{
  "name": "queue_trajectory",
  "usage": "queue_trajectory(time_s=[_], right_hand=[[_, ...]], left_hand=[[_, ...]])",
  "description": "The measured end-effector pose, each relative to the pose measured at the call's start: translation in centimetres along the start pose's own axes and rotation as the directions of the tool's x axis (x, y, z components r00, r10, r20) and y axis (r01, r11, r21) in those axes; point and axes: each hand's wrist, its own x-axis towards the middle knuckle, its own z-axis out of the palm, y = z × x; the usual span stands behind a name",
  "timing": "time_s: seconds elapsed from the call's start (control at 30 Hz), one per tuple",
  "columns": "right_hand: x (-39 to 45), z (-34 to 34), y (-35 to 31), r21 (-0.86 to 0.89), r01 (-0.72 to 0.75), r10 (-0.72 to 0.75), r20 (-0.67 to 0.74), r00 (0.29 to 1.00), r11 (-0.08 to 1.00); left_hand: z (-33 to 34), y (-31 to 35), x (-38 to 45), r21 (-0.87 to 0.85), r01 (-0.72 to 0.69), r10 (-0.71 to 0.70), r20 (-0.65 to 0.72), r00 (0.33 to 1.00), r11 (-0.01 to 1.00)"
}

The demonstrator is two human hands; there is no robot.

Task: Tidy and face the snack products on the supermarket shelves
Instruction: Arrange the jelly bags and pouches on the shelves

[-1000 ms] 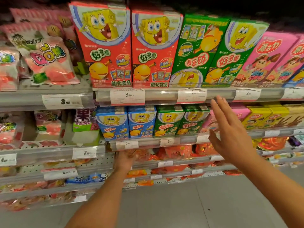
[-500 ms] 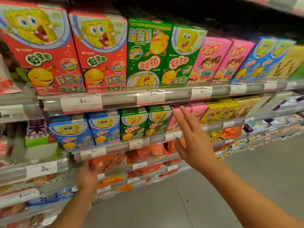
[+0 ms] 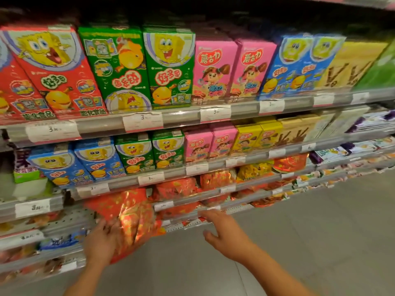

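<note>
- Risk, as I judge it: the crinkled red-and-gold foil snack bag (image 3: 130, 218) hangs out past the front edge of the lower shelf (image 3: 188, 225); slick foil could slip to the floor if the grasp loosens.
- The left hand (image 3: 100, 244) holds the bag's lower left side, though how its fingers wrap it is blurred.
- The right hand (image 3: 226, 233) hovers spread, holding nothing, near that shelf edge.
- The bag looks glossy, creased, tilted, soft.
</note>
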Motion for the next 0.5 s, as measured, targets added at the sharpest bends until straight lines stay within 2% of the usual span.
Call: queue_trajectory(time_s=[0.13,0.2,0.3,0.4,0.5], right_hand=[[-0.5,0.6,2.9,0.092,-0.075,0.065,0.109,0.992,0.993],[-1.1,0.5,4.2,0.168,-0.117,0.099,0.111,0.989,0.979],[-2.2,-0.8,6.0,0.334,-0.171,0.138,0.12,0.983,0.927],[-3.5,-2.7,8.1,0.496,-0.224,0.175,0.144,0.974,0.839],[-5.0,-5.0,10.7,0.637,-0.258,0.19,0.174,0.966,0.727]], left_hand=[[1.2,1.6,-6.0,-0.117,0.015,-0.002,0.111,0.994,0.993],[1.9,3.8,-9.0,-0.26,0.07,-0.017,0.201,0.979,0.963],[3.2,8.2,-12.1,-0.328,0.036,0.062,0.285,0.957,0.944],[4.5,13.5,-14.3,-0.347,-0.028,0.171,0.39,0.905,0.937],[5.7,19.2,-16.3,-0.404,-0.083,0.294,0.496,0.817,0.911]])
